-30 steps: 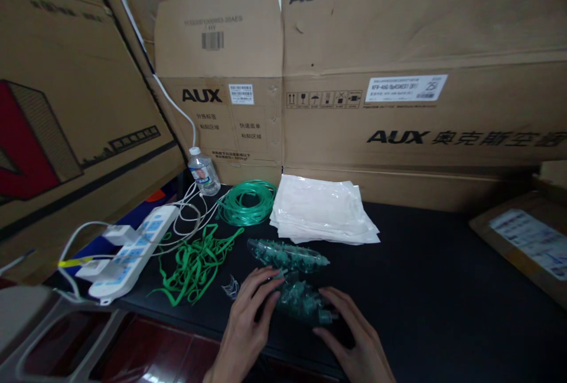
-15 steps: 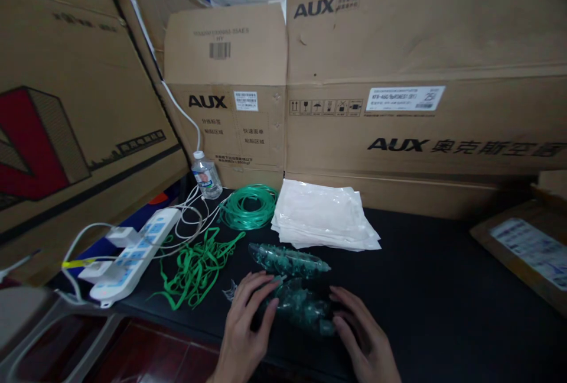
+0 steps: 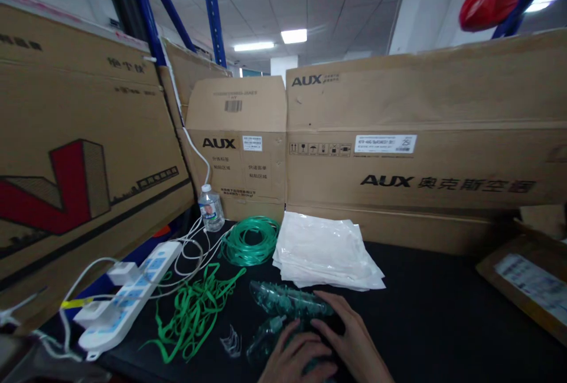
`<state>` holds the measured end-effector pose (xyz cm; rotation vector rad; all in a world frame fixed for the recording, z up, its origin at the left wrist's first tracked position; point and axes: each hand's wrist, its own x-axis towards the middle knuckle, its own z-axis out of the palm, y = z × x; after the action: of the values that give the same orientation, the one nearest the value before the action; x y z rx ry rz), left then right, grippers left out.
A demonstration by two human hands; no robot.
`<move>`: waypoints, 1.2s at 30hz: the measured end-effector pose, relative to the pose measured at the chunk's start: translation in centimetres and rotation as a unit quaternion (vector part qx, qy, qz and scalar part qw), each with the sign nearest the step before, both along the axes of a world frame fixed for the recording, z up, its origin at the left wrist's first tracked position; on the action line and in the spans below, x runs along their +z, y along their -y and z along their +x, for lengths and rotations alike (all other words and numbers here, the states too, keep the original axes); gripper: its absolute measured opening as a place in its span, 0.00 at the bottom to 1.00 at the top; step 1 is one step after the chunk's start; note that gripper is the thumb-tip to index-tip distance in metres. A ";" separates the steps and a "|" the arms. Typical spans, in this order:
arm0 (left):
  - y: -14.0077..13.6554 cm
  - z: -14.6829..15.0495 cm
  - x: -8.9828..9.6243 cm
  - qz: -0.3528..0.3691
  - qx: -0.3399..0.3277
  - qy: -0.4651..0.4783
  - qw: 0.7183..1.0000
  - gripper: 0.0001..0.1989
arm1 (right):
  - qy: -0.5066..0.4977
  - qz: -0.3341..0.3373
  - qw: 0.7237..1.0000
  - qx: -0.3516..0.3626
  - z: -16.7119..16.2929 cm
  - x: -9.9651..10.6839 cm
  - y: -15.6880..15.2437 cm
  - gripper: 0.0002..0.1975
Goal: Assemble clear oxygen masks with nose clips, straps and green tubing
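Note:
Two bundles of translucent green plastic pieces lie near the table's front edge. The farther bundle [image 3: 287, 300] is long and tapers to the right. My right hand [image 3: 354, 336] reaches its right end, index finger and thumb apart around the tip. The nearer bundle [image 3: 262, 341] is partly covered by my left hand [image 3: 299, 359], whose fingers are spread and lie over it. The exact kind of these pieces cannot be made out. Left of them rest a few small clear curved strips [image 3: 231, 343] and a tangle of green elastic bands [image 3: 195, 312].
Behind are a coil of green tubing [image 3: 251, 242] and a stack of white pouches [image 3: 325, 253]. A power strip [image 3: 133, 300] with plugs and cables lies left, near a plastic bottle [image 3: 211, 208]. Cardboard panels [image 3: 443, 99] wall the back; a carton [image 3: 527, 276] sits right.
My view has tilted up. My left hand has moved right over the nearer bundle. My right hand has gone from that bundle's right end to the farther bundle's tip.

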<state>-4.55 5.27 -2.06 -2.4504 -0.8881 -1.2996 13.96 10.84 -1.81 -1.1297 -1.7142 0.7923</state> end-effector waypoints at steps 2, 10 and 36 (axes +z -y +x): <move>0.0 -1.2 0.5 -0.022 -0.009 -0.043 0.999 0.07 | -0.011 -0.012 1.000 0.008 0.0 -0.1 0.0 0.18; -1.8 -2.9 4.5 -0.156 0.118 -0.039 0.980 0.17 | -0.041 -0.060 0.997 0.016 0.0 0.5 0.7 0.18; -3.1 -5.4 5.4 -0.244 0.255 0.027 0.935 0.11 | -0.199 -0.147 0.969 -0.020 1.6 4.4 2.2 0.26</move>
<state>-9.92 8.35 3.32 -2.2530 -1.8996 -1.0446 15.55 8.65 2.54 -1.1055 -1.2630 1.1882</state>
